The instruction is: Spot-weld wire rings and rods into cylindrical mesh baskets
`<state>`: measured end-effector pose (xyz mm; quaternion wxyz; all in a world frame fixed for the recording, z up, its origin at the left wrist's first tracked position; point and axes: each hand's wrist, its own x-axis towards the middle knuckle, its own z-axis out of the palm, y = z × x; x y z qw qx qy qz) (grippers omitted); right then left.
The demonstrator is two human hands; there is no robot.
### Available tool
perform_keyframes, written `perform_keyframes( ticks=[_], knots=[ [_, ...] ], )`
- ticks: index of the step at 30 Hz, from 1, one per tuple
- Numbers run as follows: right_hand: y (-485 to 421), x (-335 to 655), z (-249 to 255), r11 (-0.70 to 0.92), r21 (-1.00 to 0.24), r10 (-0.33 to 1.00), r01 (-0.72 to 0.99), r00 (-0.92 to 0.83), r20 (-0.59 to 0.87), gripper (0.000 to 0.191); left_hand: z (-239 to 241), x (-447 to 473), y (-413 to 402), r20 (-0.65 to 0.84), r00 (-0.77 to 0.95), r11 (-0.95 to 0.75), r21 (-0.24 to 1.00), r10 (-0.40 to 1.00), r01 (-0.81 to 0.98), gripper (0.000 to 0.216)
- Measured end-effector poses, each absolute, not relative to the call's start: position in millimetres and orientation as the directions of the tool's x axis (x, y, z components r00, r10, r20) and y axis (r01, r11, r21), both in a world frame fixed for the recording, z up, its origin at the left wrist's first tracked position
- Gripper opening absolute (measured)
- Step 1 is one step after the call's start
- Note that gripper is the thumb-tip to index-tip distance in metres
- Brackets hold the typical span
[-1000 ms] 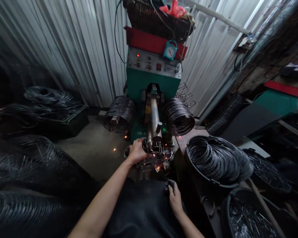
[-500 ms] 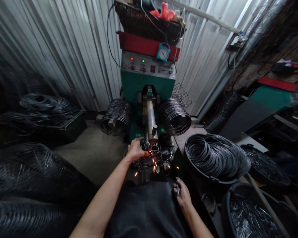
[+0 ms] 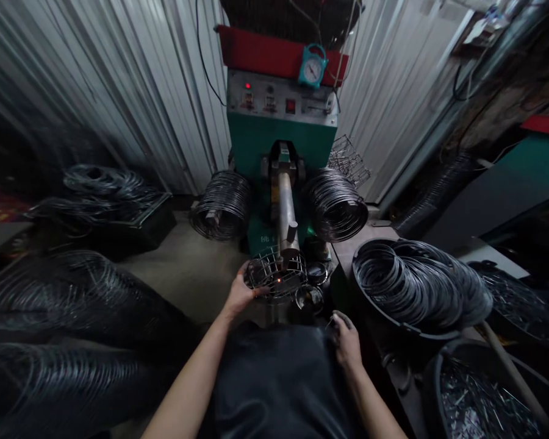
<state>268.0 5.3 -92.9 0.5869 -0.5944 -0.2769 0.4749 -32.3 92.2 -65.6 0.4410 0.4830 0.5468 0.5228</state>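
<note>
My left hand [image 3: 240,296] is closed on the left side of a round wire basket [image 3: 274,291], thumb toward the front. The basket sits under the tip of the metal arm [image 3: 287,207] of a green welding machine [image 3: 281,140]. A small orange glow shows inside the basket. In front of my black apron [image 3: 279,372], my right hand [image 3: 348,342] is closed around short thin metal pieces, mostly hidden by the fingers. It is apart from the basket. Small round metal parts [image 3: 309,297] lie between the basket and my right hand.
Wire coils [image 3: 222,207] flank the machine, with another coil [image 3: 336,207] on its right. A black tub [image 3: 412,329] of wire rings stands at right, above a bucket [image 3: 432,390] of short metal pieces. Wire bundles [image 3: 73,292] lie at left.
The flying sparks are gone, leaving one small glow. The machine's green panel light has gone out. My left hand has shifted to the basket's outer left side. The view has tilted down.
</note>
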Motion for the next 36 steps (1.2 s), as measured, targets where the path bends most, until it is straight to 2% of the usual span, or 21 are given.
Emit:
perform_keyframes(
  ticks=[1,3,5,10,14,17,20,22,27,31,36],
  knots=[
    [-1,268,-99,-0.132,-0.99,0.911,-0.047,0.388,-0.14,0.026,-68,-30,92,0.01,-0.145,-0.009,1.0,0.989,0.011,0.103],
    [-12,270,-106,-0.063,-0.964,0.96,0.26,0.279,0.012,0.025,-68,-29,92,0.015,-0.149,-0.02,0.999,0.989,-0.034,0.102],
    [-19,273,-102,-0.009,-0.903,0.985,0.43,0.158,0.065,0.023,-63,-30,87,0.05,-0.164,-0.047,0.999,0.985,0.023,0.099],
    [-15,255,-28,0.164,-0.819,0.981,0.549,-0.177,0.078,0.016,-38,-37,51,0.163,-0.078,-0.12,0.912,0.984,0.393,0.097],
    [0,219,38,0.271,-0.661,0.926,0.699,-0.377,-0.019,0.025,-5,-24,21,0.216,0.066,-0.198,0.674,0.974,0.711,0.095],
    [12,195,55,0.303,-0.534,0.919,0.79,-0.391,-0.057,0.026,18,-6,11,0.209,0.158,-0.245,0.507,0.965,0.827,0.092],
    [15,181,49,0.266,-0.479,0.953,0.837,-0.304,-0.001,0.021,32,7,8,0.185,0.208,-0.269,0.423,0.96,0.865,0.087],
    [13,178,41,0.265,-0.517,0.956,0.814,-0.291,0.032,0.019,34,12,8,0.176,0.221,-0.275,0.405,0.959,0.872,0.086],
    [8,189,33,0.413,-0.67,0.859,0.617,-0.509,0.061,0.021,31,12,10,0.152,0.238,-0.282,0.455,0.959,0.845,0.087],
    [11,201,39,0.525,-0.639,0.772,0.562,-0.631,0.078,0.023,30,12,12,0.106,0.212,-0.237,0.508,0.971,0.828,0.088],
    [15,203,35,0.556,-0.594,0.768,0.582,-0.633,0.099,0.023,31,13,17,0.082,0.224,-0.234,0.511,0.971,0.827,0.091]
  ],
)
